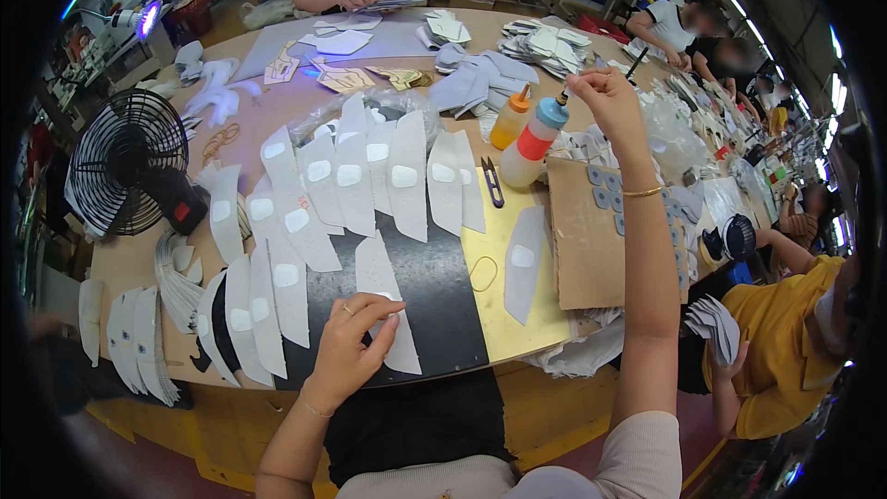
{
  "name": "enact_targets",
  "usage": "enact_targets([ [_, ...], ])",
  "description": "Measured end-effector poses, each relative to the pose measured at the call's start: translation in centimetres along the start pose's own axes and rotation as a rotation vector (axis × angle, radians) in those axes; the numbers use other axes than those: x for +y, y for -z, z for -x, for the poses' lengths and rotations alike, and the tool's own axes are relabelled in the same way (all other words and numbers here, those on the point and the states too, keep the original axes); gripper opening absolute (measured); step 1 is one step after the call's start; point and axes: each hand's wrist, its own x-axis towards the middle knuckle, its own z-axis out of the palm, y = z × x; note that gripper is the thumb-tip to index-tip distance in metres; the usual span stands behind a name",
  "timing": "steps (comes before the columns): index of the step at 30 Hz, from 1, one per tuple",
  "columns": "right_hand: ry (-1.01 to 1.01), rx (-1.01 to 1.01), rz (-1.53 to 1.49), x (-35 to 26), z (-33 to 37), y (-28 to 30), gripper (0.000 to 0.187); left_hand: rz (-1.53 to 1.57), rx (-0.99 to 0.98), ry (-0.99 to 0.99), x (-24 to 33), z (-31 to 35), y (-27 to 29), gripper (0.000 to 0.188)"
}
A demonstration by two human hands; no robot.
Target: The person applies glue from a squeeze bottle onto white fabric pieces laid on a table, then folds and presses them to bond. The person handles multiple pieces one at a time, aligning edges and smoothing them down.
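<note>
My left hand [354,342] rests on a pale fabric piece [377,263] at the front of the black mat, its thumb apart from the index finger. That piece's white patch is partly covered by my fingers. My right hand [605,102] is raised at the far right, fingertips pinched beside the dark tip of a squeeze bottle [533,143] with a blue cap and red band. What the pinch holds, if anything, is too small to make out. More pale pieces with white patches [405,171] lie fanned across the mat's far and left sides.
Thread snips [492,183] and one patched piece [524,263] lie on a yellow sheet [494,337]. An orange-capped bottle [510,120] stands nearby. Cardboard [582,263] with grey-blue patches lies right. A black fan [129,162] stands left. Co-workers sit across the table and to the right.
</note>
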Motion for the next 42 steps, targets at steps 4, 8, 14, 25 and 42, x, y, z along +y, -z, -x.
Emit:
enact_targets([
  [4,0.096,0.036,0.146,-0.1,-0.2,-0.1,0.032,-0.024,0.011,0.013,-1.0,0.5,0.1,0.017],
  [8,0.042,0.004,0.18,0.0,-0.1,-0.6,0.034,-0.017,0.008,0.041,-1.3,0.7,0.2,0.016],
  [14,-0.121,-0.065,-0.049,0.6,-0.4,-0.9,0.036,-0.04,0.026,0.046,-1.4,0.9,0.2,0.017],
  [25,0.262,0.108,0.268,0.0,0.3,-1.5,0.028,-0.052,0.04,0.039,-2.4,2.0,0.0,0.025],
  [42,0.269,0.113,0.258,-1.4,1.9,-0.5,0.016,-0.049,0.048,0.061,-2.6,1.9,0.0,0.022],
])
